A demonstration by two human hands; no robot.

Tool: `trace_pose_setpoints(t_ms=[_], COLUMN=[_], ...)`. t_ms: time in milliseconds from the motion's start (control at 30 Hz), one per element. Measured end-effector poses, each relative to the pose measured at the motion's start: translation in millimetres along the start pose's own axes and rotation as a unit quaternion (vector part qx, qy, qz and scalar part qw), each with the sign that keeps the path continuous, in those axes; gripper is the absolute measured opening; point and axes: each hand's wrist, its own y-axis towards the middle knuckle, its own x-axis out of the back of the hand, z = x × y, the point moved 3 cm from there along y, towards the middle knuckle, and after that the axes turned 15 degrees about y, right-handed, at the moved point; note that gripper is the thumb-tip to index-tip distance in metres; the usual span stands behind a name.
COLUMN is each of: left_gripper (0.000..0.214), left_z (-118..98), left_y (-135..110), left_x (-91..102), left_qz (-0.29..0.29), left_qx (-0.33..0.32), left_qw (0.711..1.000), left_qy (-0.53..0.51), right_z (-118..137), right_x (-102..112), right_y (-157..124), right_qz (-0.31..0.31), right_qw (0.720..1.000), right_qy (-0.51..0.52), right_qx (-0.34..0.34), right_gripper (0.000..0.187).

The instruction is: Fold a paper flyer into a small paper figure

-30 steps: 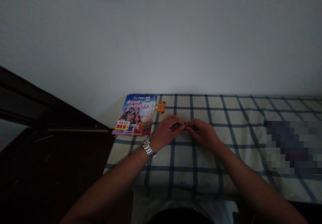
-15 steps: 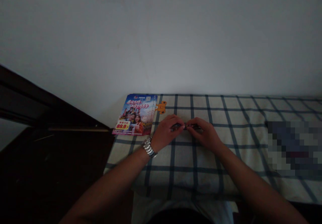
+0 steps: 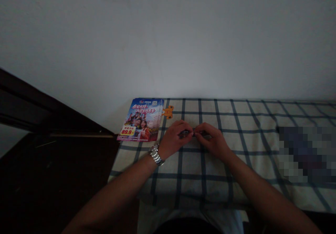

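Over the checked cloth, my left hand (image 3: 175, 136) and my right hand (image 3: 213, 139) meet fingertip to fingertip. Both pinch a thin, dark, multicoloured strip (image 3: 184, 133) that looks like folded printed paper. Most of it is hidden behind the fingers, and its exact shape cannot be made out. A silver metal watch (image 3: 156, 155) is on my left wrist. Left of my left hand lies a stack of printed flyers (image 3: 141, 120), blue and pink, with "89.9" on the top sheet.
The blue-and-white checked cloth (image 3: 190, 171) covers the surface up to the white wall (image 3: 168, 45). An orange bear figure (image 3: 168, 112) shows beside the flyers. A blurred, pixelated dark thing (image 3: 307, 153) lies at right. Dark furniture (image 3: 39, 108) stands at left.
My fingertips have shifted very slightly at the middle of the strip, both hands still pinching it. The flyers stay where they were.
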Motion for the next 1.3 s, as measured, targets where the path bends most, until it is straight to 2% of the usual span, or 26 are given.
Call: trace_pose_setpoints(t_ms=[200,500,767,1000,1300], left_gripper=[0.003,0.011,0.009,0.008,0.009], left_z=[-1,2,2,-1,0], left_y=[0,0,-2,0,0], left_x=[-1.8,2.6,0.7,2.7,7.1], left_qz=[-0.003,-0.01,-0.004,-0.008,-0.031], left_qx=[-0.001,0.004,0.014,-0.013,-0.006], left_qw=[1.0,1.0,1.0,1.0,0.999], left_qy=[0.007,0.003,0.005,0.008,0.006], right_z=[1,-7,-4,-1,-4], right_x=[-2,2,4,4,9], right_y=[0,0,1,1,0], right_qz=[0.007,-0.001,-0.011,-0.001,-0.019], right_qw=[1.0,0.999,1.0,1.0,1.0], right_qy=[0.002,0.009,0.002,-0.009,0.003], right_qx=[0.009,-0.033,-0.015,0.019,-0.009], right_gripper=[0.007,0.013,0.011,0.01,0.014])
